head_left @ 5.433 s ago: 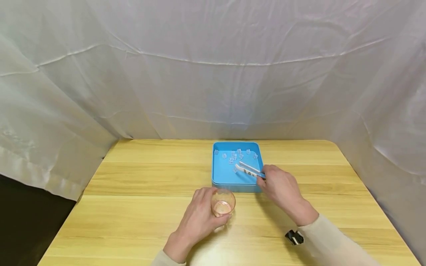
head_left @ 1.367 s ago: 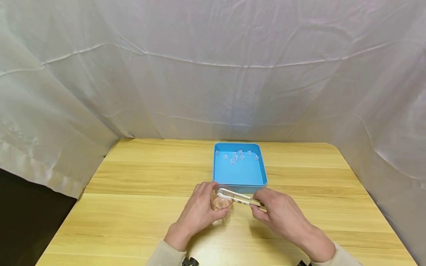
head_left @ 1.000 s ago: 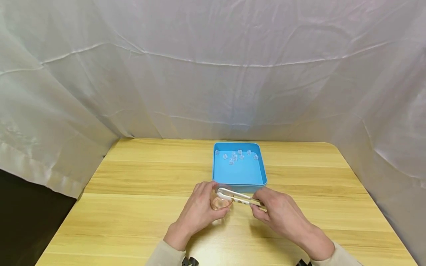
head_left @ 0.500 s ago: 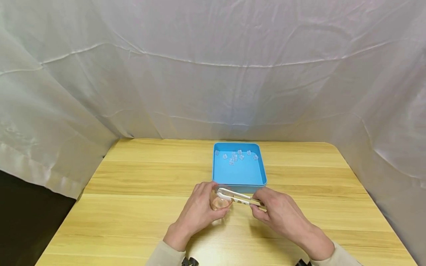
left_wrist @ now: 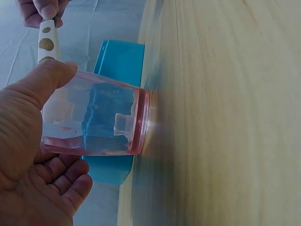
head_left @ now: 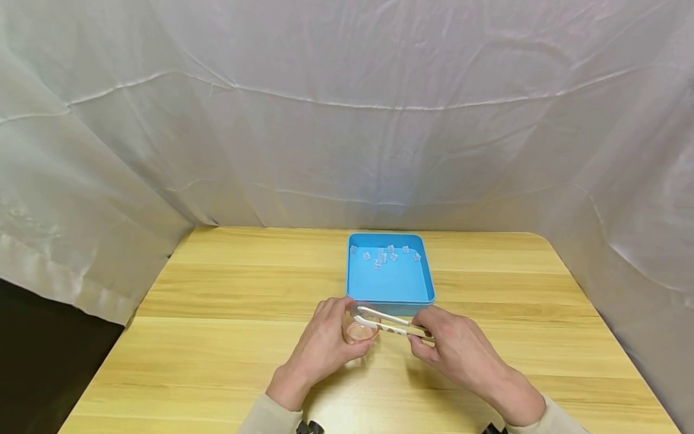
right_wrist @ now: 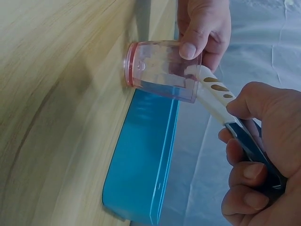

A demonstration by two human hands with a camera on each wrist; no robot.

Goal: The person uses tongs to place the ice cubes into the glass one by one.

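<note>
The left hand [head_left: 321, 345] grips a clear pinkish cup [left_wrist: 101, 113] near its rim, and the cup stands upright on the wooden table. Inside it, low down, a clear cube [left_wrist: 123, 125] shows in the left wrist view. The right hand [head_left: 461, 349] holds white tongs [right_wrist: 218, 94] with brown spots, their tips inside the cup's mouth and slightly apart. Behind the cup is a blue tray [head_left: 390, 286], where several clear cubes [head_left: 378, 264] lie mostly toward the back.
The wooden table [head_left: 217, 349] extends around the hands. Pale grey cloth [head_left: 347, 120] hangs behind it and at both sides. A dark area [head_left: 43, 355] lies beyond the left edge.
From above the tray, the right hand has brought the tongs to the cup. One cube near the tray's front is gone from there. Just now the tong tips have parted.
</note>
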